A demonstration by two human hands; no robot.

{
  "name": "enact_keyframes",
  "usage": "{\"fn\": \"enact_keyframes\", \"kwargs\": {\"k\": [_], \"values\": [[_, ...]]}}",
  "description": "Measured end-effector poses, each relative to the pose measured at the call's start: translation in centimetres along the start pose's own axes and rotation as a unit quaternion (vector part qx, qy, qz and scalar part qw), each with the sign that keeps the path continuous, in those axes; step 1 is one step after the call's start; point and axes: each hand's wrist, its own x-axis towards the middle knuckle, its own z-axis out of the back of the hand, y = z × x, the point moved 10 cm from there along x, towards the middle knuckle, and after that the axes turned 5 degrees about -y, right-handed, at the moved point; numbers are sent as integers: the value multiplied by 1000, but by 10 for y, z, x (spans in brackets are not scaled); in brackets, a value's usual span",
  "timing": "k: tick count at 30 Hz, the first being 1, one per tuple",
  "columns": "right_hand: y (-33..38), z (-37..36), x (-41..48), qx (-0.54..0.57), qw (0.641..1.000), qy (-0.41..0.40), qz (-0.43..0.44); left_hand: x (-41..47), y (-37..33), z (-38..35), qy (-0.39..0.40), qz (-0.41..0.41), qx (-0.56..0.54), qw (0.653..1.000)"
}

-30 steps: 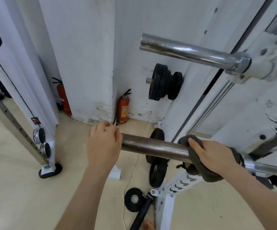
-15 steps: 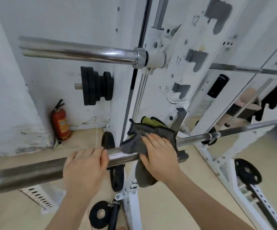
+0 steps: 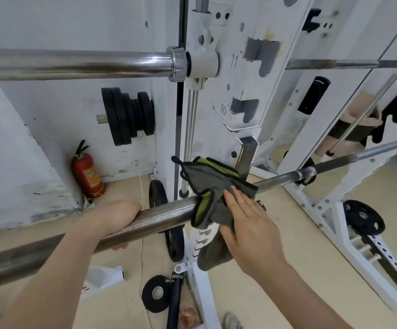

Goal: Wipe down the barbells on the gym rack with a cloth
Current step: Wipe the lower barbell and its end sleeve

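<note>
A head-worn camera looks down at two bare forearms reaching toward a barbell, a thick, dull steel sleeve running diagonally from lower left up toward the white gym rack, where it narrows into a thinner shaft continuing right. The left hand wraps over the sleeve from above, fingers curled closed around the smooth round metal. The right hand lies flat with its fingers spread open, pressing a cloth against the bar just where sleeve meets rack. The cloth is soft grey fabric with a dark stitched edge and yellow-green lining, draped over the bar, one corner hanging below. Higher up, a second barbell, bright polished chrome with a ringed collar, sits level in the rack's white bracket. The upright is painted white, chipped in places, with numbered slots. Behind, black round weight plates are stacked on a peg, and a red cylindrical fire extinguisher stands on the pale floor against a scuffed white wall.
</note>
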Motion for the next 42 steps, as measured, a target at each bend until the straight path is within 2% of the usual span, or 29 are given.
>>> {"fn": "enact_keyframes", "kwargs": {"k": [4, 5, 7, 10, 12, 14, 17, 19, 21, 22, 24, 26, 28, 30, 32, 33, 34, 36, 38, 40, 42], "values": [[-10, -20, 13, 8, 997, 32, -74, -3, -9, 14, -85, -57, 131, 986], [-7, -26, 22, 14, 996, 39, -82, -7, -12, 19, -132, -69, 175, 973], [-4, -30, 41, 25, 993, 37, -107, -29, -21, 28, -274, -92, 250, 924], [-7, -27, 42, 52, 991, 32, -121, -70, -20, 19, -421, -115, 199, 877], [-16, -20, 21, 80, 991, 8, -111, -86, -10, 14, -478, -135, 153, 854], [-24, -9, 0, 111, 989, -4, -99, -89, -5, 20, -480, -129, 107, 861], [-42, 7, -5, 228, 959, -13, -170, -84, -42, 38, -482, -152, 87, 858], [-43, 32, 7, 297, 931, -87, -191, -61, -78, 33, -422, -166, 114, 884], [-24, 51, 26, 257, 946, -146, -129, -39, -97, 7, -342, -156, 215, 901], [-9, 44, 36, 216, 965, -123, -85, -37, -93, -2, -328, -141, 243, 902], [17, 1, 45, 104, 994, -15, -3, -43, -81, -8, -358, -141, 240, 891], [26, -37, 44, 31, 996, 63, 49, -58, -73, -18, -414, -174, 226, 864], [28, -48, 58, 11, 993, 105, 51, -66, -67, -30, -434, -217, 192, 853], [35, -52, 81, 15, 986, 161, 52, -76, -59, -40, -425, -226, 163, 861], [39, -64, 95, 58, 967, 246, 29, -92, -61, -39, -429, -222, 165, 860], [39, -68, 96, 81, 963, 256, 21, -100, -63, -33, -437, -215, 163, 858], [36, -66, 93, 92, 966, 239, 16, -107, -68, -23, -444, -203, 149, 860], [28, -49, 74, 108, 985, 131, 18, -99, -75, 4, -435, -166, 104, 879], [21, -31, 40, 143, 988, 59, 26, -68, -78, 20, -410, -124, 81, 900], [6, -18, 9, 181, 983, 24, 5, -42, -81, 15, -383, -106, 161, 903], [2, -11, -8, 146, 989, -5, 19, -40, -74, -2, -380, -94, 243, 887]]}}
